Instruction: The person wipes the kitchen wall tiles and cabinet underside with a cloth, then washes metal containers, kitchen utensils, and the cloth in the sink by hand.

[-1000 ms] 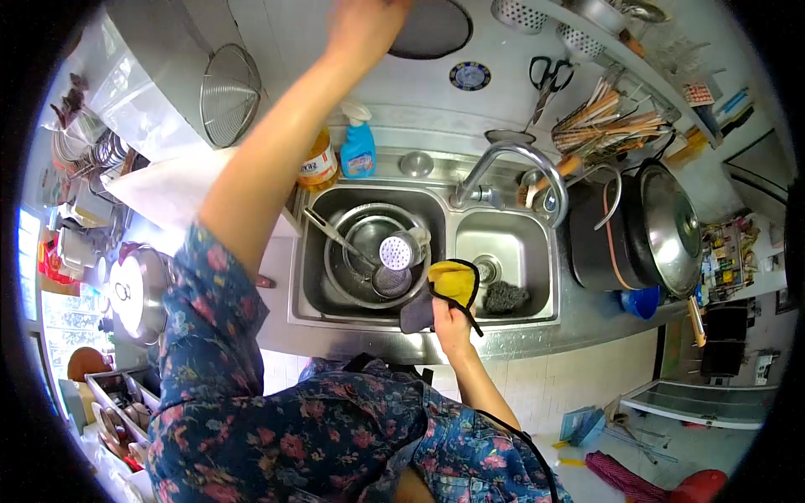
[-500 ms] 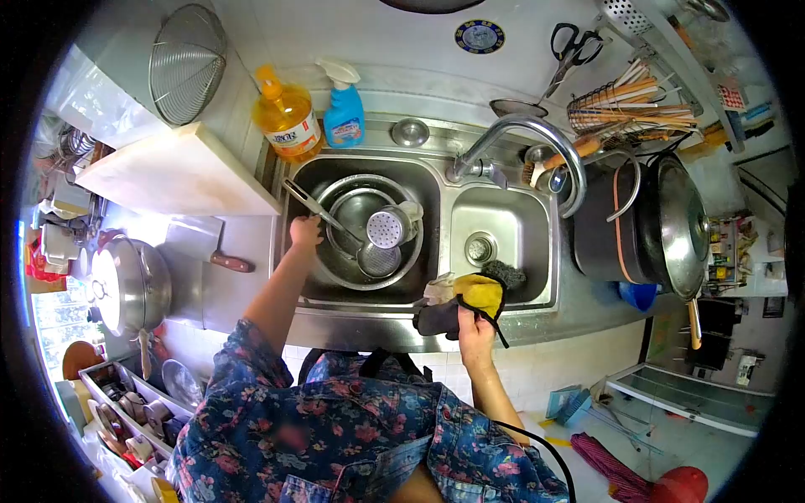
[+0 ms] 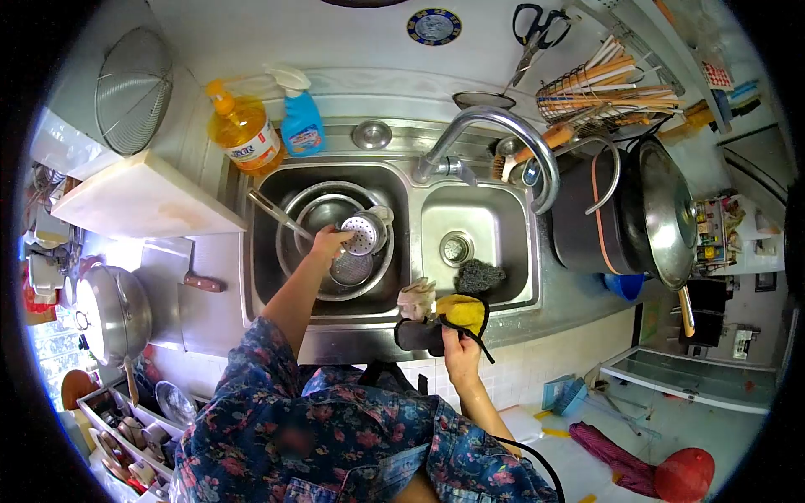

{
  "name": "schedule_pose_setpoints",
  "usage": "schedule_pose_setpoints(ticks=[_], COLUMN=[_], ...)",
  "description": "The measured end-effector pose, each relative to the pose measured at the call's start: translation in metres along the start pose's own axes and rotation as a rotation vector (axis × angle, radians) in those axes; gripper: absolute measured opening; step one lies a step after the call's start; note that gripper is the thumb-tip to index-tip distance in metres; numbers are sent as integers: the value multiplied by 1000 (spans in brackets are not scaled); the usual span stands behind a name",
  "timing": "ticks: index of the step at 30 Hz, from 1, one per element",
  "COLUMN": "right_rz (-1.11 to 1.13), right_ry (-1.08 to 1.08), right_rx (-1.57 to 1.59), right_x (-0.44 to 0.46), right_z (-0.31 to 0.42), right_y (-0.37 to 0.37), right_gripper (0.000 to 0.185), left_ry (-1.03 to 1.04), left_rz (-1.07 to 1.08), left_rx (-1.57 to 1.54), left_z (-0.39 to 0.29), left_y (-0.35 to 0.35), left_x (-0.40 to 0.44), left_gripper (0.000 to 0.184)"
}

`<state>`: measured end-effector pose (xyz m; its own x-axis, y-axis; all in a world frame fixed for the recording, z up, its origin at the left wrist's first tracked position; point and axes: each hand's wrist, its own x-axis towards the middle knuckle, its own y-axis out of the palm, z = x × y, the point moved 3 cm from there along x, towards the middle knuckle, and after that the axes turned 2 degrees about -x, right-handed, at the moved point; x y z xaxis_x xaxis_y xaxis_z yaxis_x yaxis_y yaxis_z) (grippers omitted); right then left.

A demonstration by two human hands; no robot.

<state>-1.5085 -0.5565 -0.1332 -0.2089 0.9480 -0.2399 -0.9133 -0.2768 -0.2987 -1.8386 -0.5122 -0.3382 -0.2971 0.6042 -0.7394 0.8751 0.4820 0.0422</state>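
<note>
My left hand (image 3: 329,241) reaches into the left basin, its fingers at the edge of a perforated metal cup (image 3: 360,235); whether they grip it is unclear. The cup lies with a long-handled skimmer (image 3: 351,270) in nested metal bowls (image 3: 303,273). At the front edge of the sink, my right hand (image 3: 459,345) is closed on a yellow and black cloth (image 3: 463,313). A crumpled pale cloth (image 3: 416,299) rests on the sink rim beside it. The right basin (image 3: 436,208) holds a dark scouring pad (image 3: 480,277).
An orange soap bottle (image 3: 244,132) and blue spray bottle (image 3: 302,122) stand behind the left basin. The faucet (image 3: 495,115) arches over the right basin. A cleaver (image 3: 203,282) and upright cutting board (image 3: 144,199) are at left; a large lidded pot (image 3: 670,217) is at right.
My left hand has come down from the wall area to the left basin, then moved right to the perforated cup. My right hand still holds the yellow and black cloth. The view has shifted.
</note>
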Motion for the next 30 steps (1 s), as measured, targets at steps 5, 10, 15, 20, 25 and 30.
schedule_pose_setpoints(ticks=[5,10,15,20,25,30], right_rz=[-16,-101,-79,-42,12,17], right_ry=[162,30,87,45,-63,-86], right_rx=[46,44,27,72,28,69], right_x=[-5,-2,-5,0,6,9], right_z=[-2,2,-13,1,18,21], right_y=[-8,-13,-22,-20,-3,-4], right_gripper=[19,12,12,12,12,14], left_ry=[-33,-11,33,-5,26,28], left_rz=[64,94,-13,-90,-104,58], left_rx=[80,66,-38,-12,-95,-319], left_z=[-13,-7,-13,-24,-21,-27], left_y=[24,42,56,59,65,63], left_x=[-15,1,-14,-20,-19,-23], left_gripper=[78,80,88,86,81,68])
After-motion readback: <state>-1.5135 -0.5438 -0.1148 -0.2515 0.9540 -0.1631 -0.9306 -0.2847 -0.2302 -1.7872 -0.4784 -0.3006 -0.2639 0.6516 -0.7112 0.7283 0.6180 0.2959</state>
